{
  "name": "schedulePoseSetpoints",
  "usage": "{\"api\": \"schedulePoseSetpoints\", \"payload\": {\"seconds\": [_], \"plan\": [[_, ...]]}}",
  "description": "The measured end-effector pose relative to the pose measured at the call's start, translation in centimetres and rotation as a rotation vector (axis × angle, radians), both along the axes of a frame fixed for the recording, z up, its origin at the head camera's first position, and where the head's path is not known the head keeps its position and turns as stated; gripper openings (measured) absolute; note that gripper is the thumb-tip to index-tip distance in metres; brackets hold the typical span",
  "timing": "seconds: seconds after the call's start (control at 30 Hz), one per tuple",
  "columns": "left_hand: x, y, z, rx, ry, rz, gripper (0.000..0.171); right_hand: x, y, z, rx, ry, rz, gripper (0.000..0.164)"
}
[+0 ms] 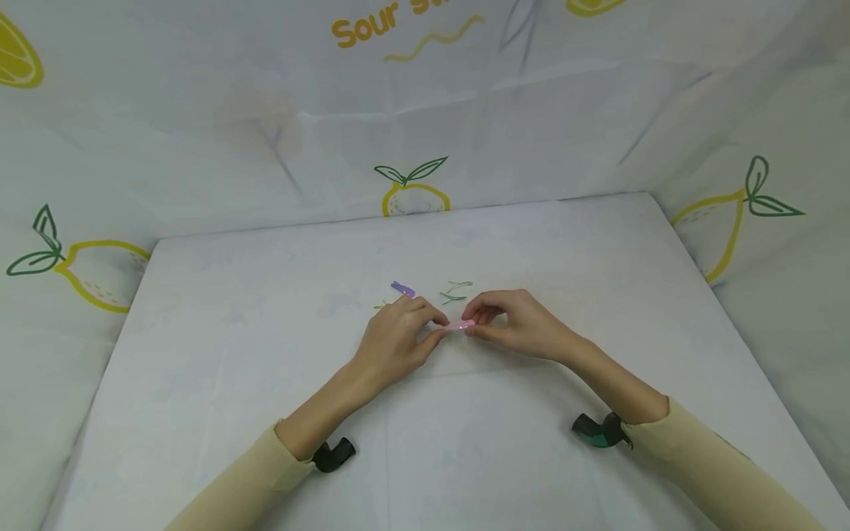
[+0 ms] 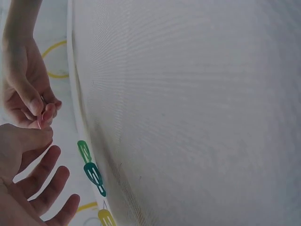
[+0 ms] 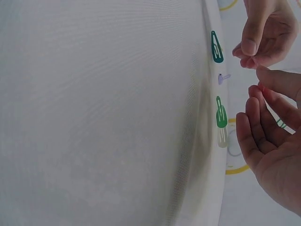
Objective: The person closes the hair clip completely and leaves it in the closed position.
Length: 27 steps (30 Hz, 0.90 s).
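Between the two hands, close over the white table, is a pink snap hair clip (image 1: 460, 324). My left hand (image 1: 401, 333) pinches its left end with thumb and forefinger; its other fingers spread loosely in the left wrist view. At the clip's right end, my right hand (image 1: 520, 323) pinches with thumb and fingertips. Just beyond the hands lie a purple clip (image 1: 403, 288), partly behind the left hand, and two green clips, a darker one (image 2: 94, 178) and a brighter one (image 2: 84, 151). A yellow clip (image 2: 106, 217) also shows, mostly hidden by the left hand from above.
White cloth covers the table (image 1: 265, 310), whose back edge meets a lemon-printed curtain (image 1: 319, 147). Similar cloth hangs on both sides. Black curved pieces stick out by the left sleeve (image 1: 334, 455) and the right sleeve (image 1: 717, 464).
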<state>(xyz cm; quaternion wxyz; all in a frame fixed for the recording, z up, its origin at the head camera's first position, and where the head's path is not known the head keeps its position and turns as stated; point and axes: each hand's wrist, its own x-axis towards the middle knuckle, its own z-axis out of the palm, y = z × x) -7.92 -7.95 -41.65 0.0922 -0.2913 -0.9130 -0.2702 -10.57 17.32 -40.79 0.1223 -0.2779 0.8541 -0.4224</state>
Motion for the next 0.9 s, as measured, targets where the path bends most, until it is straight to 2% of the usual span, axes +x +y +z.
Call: {"api": "schedulePoseSetpoints", "payload": {"seconds": [0.47,0.9], "plan": [[-0.4,0.5,-0.2,-0.097,-0.031,0.03,0.007,0.0,-0.3,0.3,0.066,-0.013,0.001,0.011],[-0.9,1.1,-0.3,-0.195,-0.051,0.061,0.006,-0.5,-0.5,-0.3,0.11,-0.011,-0.004,0.011]]}}
